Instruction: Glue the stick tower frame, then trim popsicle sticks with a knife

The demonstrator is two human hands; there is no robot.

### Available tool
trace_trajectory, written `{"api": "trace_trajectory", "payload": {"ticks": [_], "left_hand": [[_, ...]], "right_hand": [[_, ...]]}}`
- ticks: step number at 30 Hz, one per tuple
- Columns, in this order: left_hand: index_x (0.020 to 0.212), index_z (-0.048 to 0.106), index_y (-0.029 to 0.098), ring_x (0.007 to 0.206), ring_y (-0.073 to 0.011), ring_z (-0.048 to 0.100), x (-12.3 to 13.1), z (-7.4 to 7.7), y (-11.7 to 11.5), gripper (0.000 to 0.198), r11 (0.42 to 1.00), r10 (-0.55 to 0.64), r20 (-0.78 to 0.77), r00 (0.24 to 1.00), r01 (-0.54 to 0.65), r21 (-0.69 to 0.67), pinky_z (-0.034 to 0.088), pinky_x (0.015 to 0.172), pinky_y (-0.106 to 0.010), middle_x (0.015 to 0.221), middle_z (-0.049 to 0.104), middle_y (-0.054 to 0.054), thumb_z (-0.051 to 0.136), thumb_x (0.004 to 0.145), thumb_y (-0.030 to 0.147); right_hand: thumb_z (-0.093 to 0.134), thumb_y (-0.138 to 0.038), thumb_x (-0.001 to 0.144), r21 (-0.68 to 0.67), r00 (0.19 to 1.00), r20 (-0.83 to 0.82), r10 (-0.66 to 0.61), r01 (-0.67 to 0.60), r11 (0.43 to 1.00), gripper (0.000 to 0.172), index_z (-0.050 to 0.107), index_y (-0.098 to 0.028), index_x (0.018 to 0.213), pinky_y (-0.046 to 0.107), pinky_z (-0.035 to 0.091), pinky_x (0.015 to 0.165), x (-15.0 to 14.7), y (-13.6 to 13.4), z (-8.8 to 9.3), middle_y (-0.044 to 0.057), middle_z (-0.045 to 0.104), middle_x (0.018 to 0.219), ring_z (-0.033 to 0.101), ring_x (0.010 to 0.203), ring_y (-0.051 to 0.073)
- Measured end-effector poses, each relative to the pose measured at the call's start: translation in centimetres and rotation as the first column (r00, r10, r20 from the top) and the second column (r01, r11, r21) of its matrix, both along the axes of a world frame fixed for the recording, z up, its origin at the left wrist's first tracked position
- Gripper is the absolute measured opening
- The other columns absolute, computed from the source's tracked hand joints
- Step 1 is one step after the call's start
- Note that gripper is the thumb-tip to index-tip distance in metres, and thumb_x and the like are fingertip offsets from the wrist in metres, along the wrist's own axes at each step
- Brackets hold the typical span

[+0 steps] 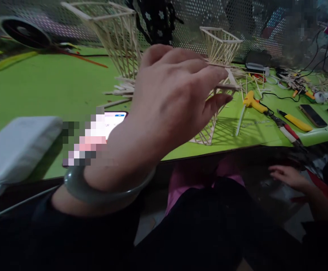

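Observation:
My left hand [177,90], with a green bangle on the wrist, is closed on the top end of a stick frame [209,135] made of thin wooden sticks. The frame stands on the green tabletop near its front edge; my hand hides much of it. Off the table at the lower right, my right hand [290,177] hangs low with its fingers loosely stretched out, and nothing shows in it. A yellow glue gun [255,102], its clear glue stick pointing toward the front edge, lies just right of the frame.
Two more stick frames stand behind, a tall one [118,45] at left and another [223,43] at right. Pliers [288,131], a yellow utility knife [296,121] and a phone [313,115] lie at right. A lit phone [115,119] and white device [19,146] are at left.

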State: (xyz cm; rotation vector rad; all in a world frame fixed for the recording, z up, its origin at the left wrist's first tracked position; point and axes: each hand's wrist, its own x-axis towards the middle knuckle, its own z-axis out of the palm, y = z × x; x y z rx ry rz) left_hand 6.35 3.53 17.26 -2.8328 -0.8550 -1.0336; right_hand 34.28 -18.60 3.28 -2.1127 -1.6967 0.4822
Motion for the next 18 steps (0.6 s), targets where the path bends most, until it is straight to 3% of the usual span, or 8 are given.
{"api": "trace_trajectory", "payload": {"ticks": [3, 6, 9, 15, 18], "left_hand": [[0.081, 0.067, 0.015, 0.092, -0.0261, 0.064, 0.6, -0.2, 1.0, 0.031, 0.999, 0.029, -0.03, 0.999, -0.03, -0.016, 0.036, 0.096, -0.051, 0.08, 0.068, -0.007, 0.057, 0.086, 0.044], [0.076, 0.067, 0.018, 0.081, -0.0231, 0.062, 0.6, -0.7, 2.2, 0.03, 0.995, 0.03, 0.021, 0.999, -0.027, -0.101, 0.036, 0.096, -0.047, 0.065, 0.06, -0.003, 0.061, 0.082, 0.047], [0.07, 0.069, 0.019, 0.064, -0.017, 0.055, -0.1, -1.1, 3.0, 0.029, 0.987, 0.037, 0.13, 0.991, -0.016, -0.158, 0.039, 0.09, -0.041, 0.057, 0.055, 0.0, 0.068, 0.075, 0.047], [0.083, 0.074, 0.019, 0.056, -0.0097, 0.05, -3.5, -1.9, 4.0, 0.019, 0.99, -0.014, 0.409, 0.912, 0.07, -0.122, 0.041, 0.063, -0.023, 0.06, 0.065, 0.003, 0.072, 0.073, 0.035], [0.074, 0.073, 0.019, 0.051, -0.0067, 0.049, -5.5, -2.6, 4.8, 0.005, 0.99, 0.04, 0.596, 0.802, 0.05, -0.134, 0.036, 0.05, -0.021, 0.056, 0.065, 0.006, 0.074, 0.071, 0.023]], "right_hand": [[0.055, -0.044, 0.083, -0.037, 0.992, -0.005, 0.122, -0.122, 0.992, 0.03, 0.071, -0.025, 0.099, 0.028, 0.053, 0.06, -0.3, 2.9, 1.5, 0.0, 0.073, 0.078, 0.066, 0.065, 0.016], [0.059, -0.041, 0.079, 0.102, 0.976, -0.024, 0.215, -0.212, 0.972, 0.027, 0.072, -0.025, 0.096, 0.03, 0.053, 0.065, -1.6, 7.5, 3.7, 0.002, 0.075, 0.09, 0.069, 0.075, 0.018], [0.061, -0.04, 0.076, 0.186, 0.948, -0.16, 0.275, -0.244, 0.952, 0.028, 0.073, -0.022, 0.094, 0.033, 0.053, 0.076, -2.8, 12.2, 4.8, 0.004, 0.074, 0.096, 0.068, 0.087, 0.02], [0.069, -0.043, 0.068, 0.286, 0.821, -0.518, 0.239, -0.097, 0.953, 0.036, 0.069, -0.019, 0.095, 0.04, 0.049, 0.088, -4.3, 18.7, 3.1, 0.005, 0.072, 0.097, 0.065, 0.091, 0.019], [0.071, -0.044, 0.065, 0.309, 0.75, -0.624, 0.22, -0.021, 0.951, 0.046, 0.065, -0.021, 0.105, 0.038, 0.05, 0.087, -5.1, 20.2, 2.5, 0.006, 0.069, 0.109, 0.063, 0.099, 0.018]]}}
